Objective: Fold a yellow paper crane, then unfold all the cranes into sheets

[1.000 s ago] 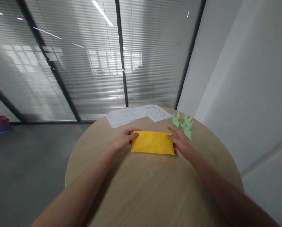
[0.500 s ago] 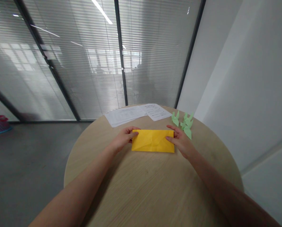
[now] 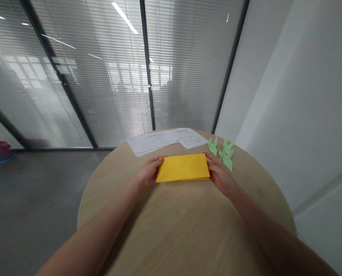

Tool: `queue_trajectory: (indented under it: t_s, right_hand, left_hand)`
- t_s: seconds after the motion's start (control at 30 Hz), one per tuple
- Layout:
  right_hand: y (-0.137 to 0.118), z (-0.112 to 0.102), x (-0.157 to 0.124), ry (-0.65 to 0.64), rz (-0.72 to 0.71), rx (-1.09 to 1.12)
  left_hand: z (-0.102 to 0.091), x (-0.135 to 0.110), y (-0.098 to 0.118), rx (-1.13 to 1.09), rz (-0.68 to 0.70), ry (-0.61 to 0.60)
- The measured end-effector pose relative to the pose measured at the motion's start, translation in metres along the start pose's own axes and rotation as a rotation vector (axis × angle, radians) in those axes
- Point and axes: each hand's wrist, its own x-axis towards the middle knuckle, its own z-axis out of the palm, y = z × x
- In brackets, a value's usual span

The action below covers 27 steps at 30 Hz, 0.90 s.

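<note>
Left hand (image 3: 149, 171) holds yellow paper's (image 3: 184, 168) edge.

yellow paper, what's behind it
Beyond the yellow paper lie a strip of wooden table and, farther back, white printed sheets. Whatever the paper covers can't be seen.

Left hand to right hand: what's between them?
The yellow paper, in the head view; it spans the stretch, left hand at one end, right hand at the other.

Light dim, grey; white streaks glare on the glass (image 3: 185, 46). Soft shadow lies beside left forearm (image 3: 104, 220) on tabletop (image 3: 176, 230). Wide-angle stretch at edges.
</note>
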Motion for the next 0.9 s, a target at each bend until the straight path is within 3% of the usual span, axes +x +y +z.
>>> queue_trajectory:
  t_s: [0.2,0.3,0.4,0.47,0.53,0.7,0.8,0.9]
  right_hand:
    - [0.003,0.008,-0.005,-0.008,0.082,-0.101]
    - [0.007,0.010,-0.004,0.027,0.113,-0.119]
    - [0.010,0.008,-0.001,0.067,0.078,-0.135]
    - [0.010,0.006,0.000,0.101,0.058,-0.160]
    - [0.010,0.005,0.000,0.115,0.038,-0.184]
    - [0.008,0.011,-0.004,0.097,0.014,-0.245]
    - [0.004,0.015,-0.008,0.085,0.004,-0.288]
    - [-0.002,0.013,-0.009,0.063,-0.024,-0.313]
  left_hand:
    - [0.004,0.006,-0.011,-0.041,-0.023,0.040]
    - [0.006,0.005,-0.015,0.136,0.022,0.105]
    - [0.015,-0.009,-0.011,0.573,0.303,0.165]
    - [0.026,-0.026,-0.005,0.870,0.556,0.065]
    - [0.040,-0.045,-0.003,1.043,0.690,-0.069]
    - [0.066,-0.070,-0.016,1.271,0.686,-0.209]
    - [0.069,-0.068,-0.024,1.315,0.668,-0.192]
    - [0.064,-0.063,-0.019,1.262,0.633,-0.111]
